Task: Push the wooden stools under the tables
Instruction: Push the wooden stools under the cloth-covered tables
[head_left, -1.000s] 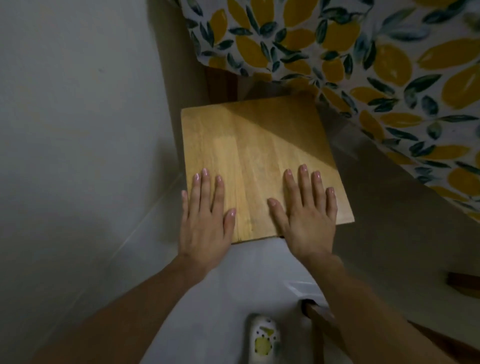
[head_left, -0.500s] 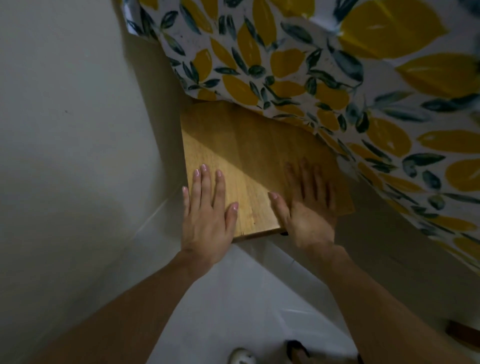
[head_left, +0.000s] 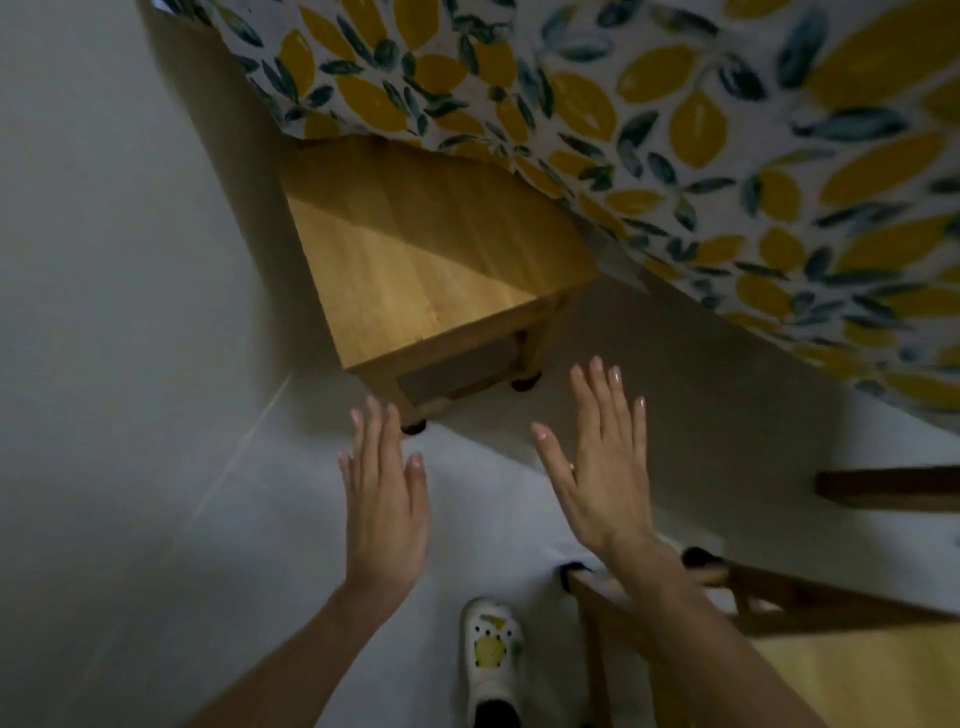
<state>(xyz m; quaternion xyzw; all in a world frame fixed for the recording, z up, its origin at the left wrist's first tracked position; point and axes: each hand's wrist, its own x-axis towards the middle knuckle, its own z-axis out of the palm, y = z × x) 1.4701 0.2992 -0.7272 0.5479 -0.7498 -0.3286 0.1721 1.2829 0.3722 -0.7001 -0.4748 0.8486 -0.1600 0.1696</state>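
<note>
A light wooden stool (head_left: 415, 275) with a square seat stands against the wall, its far part tucked beneath the hanging lemon-print tablecloth (head_left: 675, 130) of the table. My left hand (head_left: 382, 499) hovers flat with fingers spread, just in front of the stool's near left leg. My right hand (head_left: 602, 467) floats open in the same way, to the right of the stool's front legs. Neither hand touches the stool. A second wooden stool (head_left: 831, 670) sits at the lower right, partly hidden by my right forearm.
A pale wall (head_left: 104, 260) runs close along the left side. The floor (head_left: 260, 545) is light grey. My white shoe (head_left: 491, 654) stands near the bottom edge. A dark wooden bar (head_left: 888, 488) juts in at the right under the cloth.
Both hands have lifted off the stool seat and drawn back toward me. The stool went farther under the tablecloth. The view shifted and a second stool appeared at lower right.
</note>
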